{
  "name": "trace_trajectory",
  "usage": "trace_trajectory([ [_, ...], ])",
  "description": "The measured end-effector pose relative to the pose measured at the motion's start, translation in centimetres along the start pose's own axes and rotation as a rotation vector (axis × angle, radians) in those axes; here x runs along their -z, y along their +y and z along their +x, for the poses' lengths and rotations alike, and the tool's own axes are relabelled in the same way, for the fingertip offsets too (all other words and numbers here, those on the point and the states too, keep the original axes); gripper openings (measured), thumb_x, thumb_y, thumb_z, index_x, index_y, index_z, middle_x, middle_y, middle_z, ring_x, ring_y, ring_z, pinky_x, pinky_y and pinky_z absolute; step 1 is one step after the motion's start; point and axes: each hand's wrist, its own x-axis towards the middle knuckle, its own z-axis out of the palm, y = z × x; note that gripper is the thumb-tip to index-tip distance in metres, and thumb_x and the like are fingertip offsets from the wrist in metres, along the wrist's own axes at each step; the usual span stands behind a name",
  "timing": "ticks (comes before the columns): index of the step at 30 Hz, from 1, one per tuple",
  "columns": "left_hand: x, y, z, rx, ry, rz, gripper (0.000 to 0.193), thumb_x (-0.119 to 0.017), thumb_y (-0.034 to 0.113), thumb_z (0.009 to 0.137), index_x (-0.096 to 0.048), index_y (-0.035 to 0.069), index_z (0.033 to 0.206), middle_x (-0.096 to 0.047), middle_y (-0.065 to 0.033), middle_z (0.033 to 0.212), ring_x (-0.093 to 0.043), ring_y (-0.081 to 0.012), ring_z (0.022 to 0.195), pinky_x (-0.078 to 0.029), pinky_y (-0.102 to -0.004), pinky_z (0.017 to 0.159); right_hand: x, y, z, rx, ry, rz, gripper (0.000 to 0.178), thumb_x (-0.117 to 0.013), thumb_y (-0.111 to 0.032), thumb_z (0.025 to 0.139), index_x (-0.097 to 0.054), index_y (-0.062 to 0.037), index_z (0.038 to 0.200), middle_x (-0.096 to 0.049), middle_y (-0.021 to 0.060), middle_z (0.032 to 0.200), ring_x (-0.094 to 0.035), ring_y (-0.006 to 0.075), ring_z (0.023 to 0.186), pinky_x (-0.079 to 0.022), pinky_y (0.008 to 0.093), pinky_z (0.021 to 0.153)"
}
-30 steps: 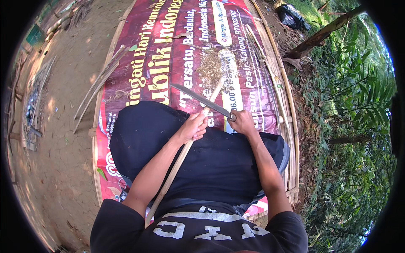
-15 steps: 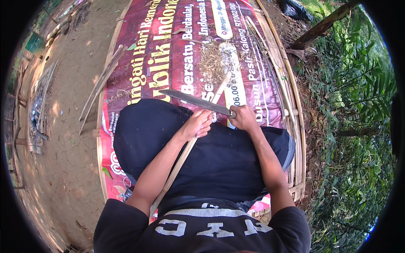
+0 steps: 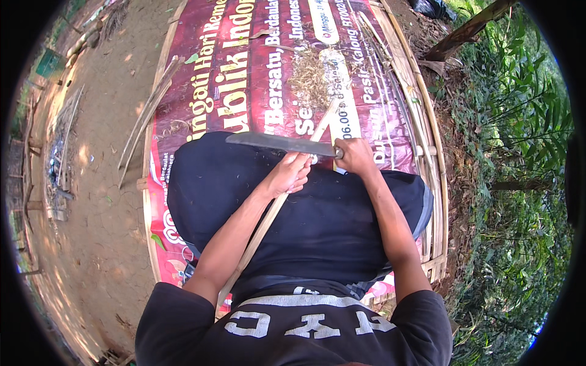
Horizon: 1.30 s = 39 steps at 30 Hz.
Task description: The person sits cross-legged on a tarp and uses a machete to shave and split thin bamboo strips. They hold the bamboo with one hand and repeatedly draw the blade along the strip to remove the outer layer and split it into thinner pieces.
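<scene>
My left hand (image 3: 289, 174) is closed round a long pale strip of split wood or bamboo (image 3: 261, 235). The strip slants from beside my left upper arm, across my dark-clad lap, to a tip on the red banner. My right hand (image 3: 354, 156) grips the handle of a machete (image 3: 281, 144) just to the right. Its long grey blade points left and lies across the strip, just beyond my left fingers. Most of the handle is hidden inside my right fist.
A red printed banner (image 3: 253, 79) covers the bamboo platform I sit on. Curly shavings (image 3: 311, 79) lie on it ahead. Thin strips (image 3: 149, 110) rest at the left edge, with more strips (image 3: 400, 91) along the right. A wooden post (image 3: 467, 38) leans at the far right, near green plants (image 3: 519, 122).
The machete blade has swung from a slant to nearly level across the strip. My right hand has moved slightly away from me; my left hand keeps its hold.
</scene>
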Motion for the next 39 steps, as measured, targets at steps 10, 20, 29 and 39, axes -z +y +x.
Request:
trace_trajectory([
  [10,0.7,0.1,0.6,-0.022,-0.051,-0.016,0.034,-0.036,0.039,0.11,-0.045,0.011,0.092,-0.032,0.0064,0.058,-0.03,-0.0034,0.039,-0.026,-0.0223,0.034,0.5,-1.3,-0.3,-0.005,0.008,0.013,0.01,-0.066,-0.016,0.075,-0.065,-0.0062,0.075,-0.062,0.0186,0.062,-0.064,0.0398,0.06,-0.052,0.0498,0.058],
  [20,0.8,0.1,1.4,-0.057,-0.027,-0.006,0.033,-0.037,0.04,0.109,-0.044,0.011,0.095,-0.03,0.0071,0.059,-0.028,-0.0027,0.039,-0.025,-0.0209,0.033,0.1,-0.2,0.0,0.019,0.074,0.051,0.014,-0.064,-0.02,0.077,-0.066,-0.0061,0.079,-0.062,0.0177,0.059,-0.064,0.0399,0.056,-0.051,0.0509,0.055],
  [29,1.9,-0.3,1.0,-0.093,-0.012,-0.082,0.029,-0.04,0.036,0.109,-0.046,0.01,0.097,-0.03,0.0063,0.06,-0.027,-0.0031,0.04,-0.025,-0.02,0.034,0.4,0.6,0.5,-0.193,0.031,-0.016,0.014,-0.064,-0.019,0.077,-0.067,-0.006,0.078,-0.063,0.0199,0.061,-0.065,0.0409,0.061,-0.052,0.0509,0.059],
  [39,-0.3,0.4,-2.7,0.007,-0.055,0.012,0.033,-0.036,0.038,0.11,-0.043,0.01,0.094,-0.029,0.0072,0.058,-0.025,-0.0016,0.037,-0.022,-0.0187,0.032,0.9,9.2,-0.2,-0.715,0.133,0.041,0.023,-0.062,-0.019,0.082,-0.068,0.0023,0.09,-0.066,0.0288,0.078,-0.065,0.048,0.077,-0.051,0.0546,0.071],
])
